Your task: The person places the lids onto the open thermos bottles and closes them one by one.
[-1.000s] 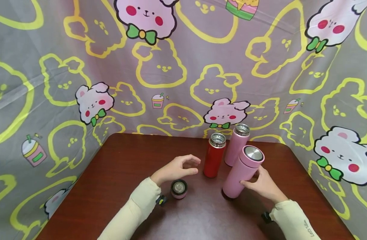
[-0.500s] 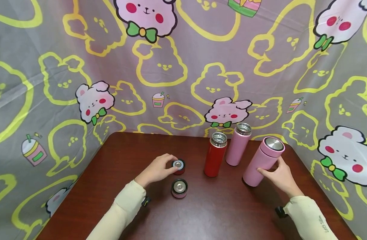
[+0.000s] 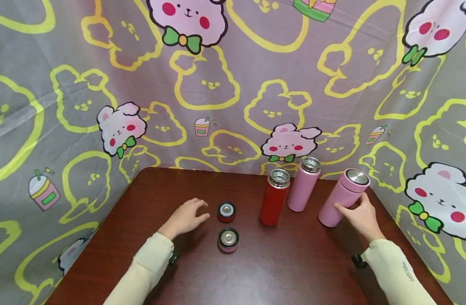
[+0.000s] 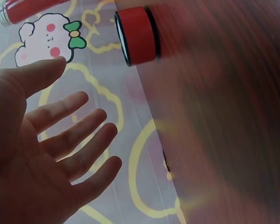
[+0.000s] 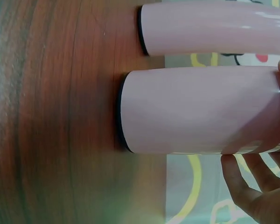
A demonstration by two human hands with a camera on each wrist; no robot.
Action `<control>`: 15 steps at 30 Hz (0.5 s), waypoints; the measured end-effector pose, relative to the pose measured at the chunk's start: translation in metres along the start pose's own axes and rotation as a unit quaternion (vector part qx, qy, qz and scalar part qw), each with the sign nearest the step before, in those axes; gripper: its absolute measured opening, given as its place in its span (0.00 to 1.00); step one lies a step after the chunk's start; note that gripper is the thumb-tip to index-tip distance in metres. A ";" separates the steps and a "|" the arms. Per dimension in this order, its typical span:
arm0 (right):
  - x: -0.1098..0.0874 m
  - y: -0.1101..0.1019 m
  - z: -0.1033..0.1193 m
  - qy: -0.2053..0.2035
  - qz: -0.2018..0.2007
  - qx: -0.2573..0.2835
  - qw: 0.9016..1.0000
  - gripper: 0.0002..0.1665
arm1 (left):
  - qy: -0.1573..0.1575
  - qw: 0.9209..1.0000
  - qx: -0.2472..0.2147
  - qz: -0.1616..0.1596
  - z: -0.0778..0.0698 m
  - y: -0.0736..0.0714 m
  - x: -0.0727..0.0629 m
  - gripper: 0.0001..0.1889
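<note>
My right hand point(image 3: 361, 215) grips a capped pink thermos bottle point(image 3: 341, 201) at the right of the table, thumb in front and fingers round the far side. In the right wrist view the bottle's lower body point(image 5: 191, 112) and dark base show, upright on or just over the wood; which, I cannot tell. My left hand point(image 3: 186, 218) is spread and holds nothing, a little left of the red lid point(image 3: 227, 212). That lid lies with its inner side up. Closer to me is a pink lid point(image 3: 228, 240), also inner side up.
An uncapped red thermos point(image 3: 272, 201) stands right of the lids. Behind and right of it stands an uncapped pink thermos point(image 3: 302, 188), left of the gripped one. A patterned cloth point(image 3: 217, 97) hangs around the brown table point(image 3: 172, 182).
The right hand has carried the capped pink thermos right and back, beside the other bottles. The left hand has set the red lid down behind the pink lid, let go and drawn left.
</note>
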State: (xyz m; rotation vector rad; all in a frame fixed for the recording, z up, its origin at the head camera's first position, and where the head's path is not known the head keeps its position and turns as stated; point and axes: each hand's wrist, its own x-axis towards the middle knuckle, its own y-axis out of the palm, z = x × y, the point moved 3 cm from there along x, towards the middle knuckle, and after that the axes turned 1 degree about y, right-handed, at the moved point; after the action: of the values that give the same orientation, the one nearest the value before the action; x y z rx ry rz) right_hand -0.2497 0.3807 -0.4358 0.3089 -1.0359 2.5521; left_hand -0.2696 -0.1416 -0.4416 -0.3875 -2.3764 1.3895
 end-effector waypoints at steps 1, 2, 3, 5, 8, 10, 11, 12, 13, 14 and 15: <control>0.001 0.000 -0.001 0.002 -0.003 0.000 1.000 0.45 | 0.000 1.000 0.001 -0.001 0.001 -0.001 -0.001 0.18; 0.002 0.000 -0.003 0.003 -0.007 0.000 1.000 0.45 | 0.001 1.000 0.002 -0.002 0.003 -0.001 -0.001 0.18; 0.004 0.000 -0.004 0.005 -0.012 -0.002 1.000 0.44 | 0.003 1.000 0.003 -0.003 0.004 -0.002 -0.001 0.18; 0.006 0.000 -0.007 0.008 -0.017 -0.003 1.000 0.44 | 0.005 1.000 0.002 -0.005 0.005 -0.003 -0.002 0.17; 0.010 0.000 -0.009 0.012 -0.022 -0.003 1.000 0.43 | 0.005 1.000 -0.002 -0.006 0.007 -0.004 -0.003 0.17; 0.012 0.000 -0.009 0.014 -0.022 -0.003 1.000 0.43 | 0.003 1.000 -0.003 -0.005 0.007 -0.005 -0.003 0.17; 0.013 -0.001 -0.009 0.014 -0.022 -0.003 1.000 0.43 | 0.003 1.000 -0.002 -0.005 0.007 -0.005 -0.003 0.17; 0.014 -0.001 -0.008 0.016 -0.022 -0.002 1.000 0.43 | 0.001 1.000 -0.003 -0.003 0.007 -0.006 -0.003 0.17; 0.014 -0.001 -0.009 0.017 -0.021 0.000 1.000 0.43 | 0.001 1.000 -0.002 -0.003 0.007 -0.006 -0.003 0.17; 0.015 -0.001 -0.009 0.018 -0.020 -0.001 1.000 0.43 | 0.000 1.000 -0.001 -0.002 0.007 -0.006 -0.003 0.17; 0.015 -0.001 -0.009 0.018 -0.018 -0.001 1.000 0.44 | 0.000 1.000 0.001 -0.002 0.008 -0.006 -0.003 0.17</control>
State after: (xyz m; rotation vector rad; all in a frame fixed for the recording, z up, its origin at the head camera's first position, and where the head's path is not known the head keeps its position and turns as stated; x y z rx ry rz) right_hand -0.2634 0.3911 -0.4365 0.2779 -1.0112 2.5147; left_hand -0.2706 -0.1515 -0.4405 -0.3821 -2.3738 1.3898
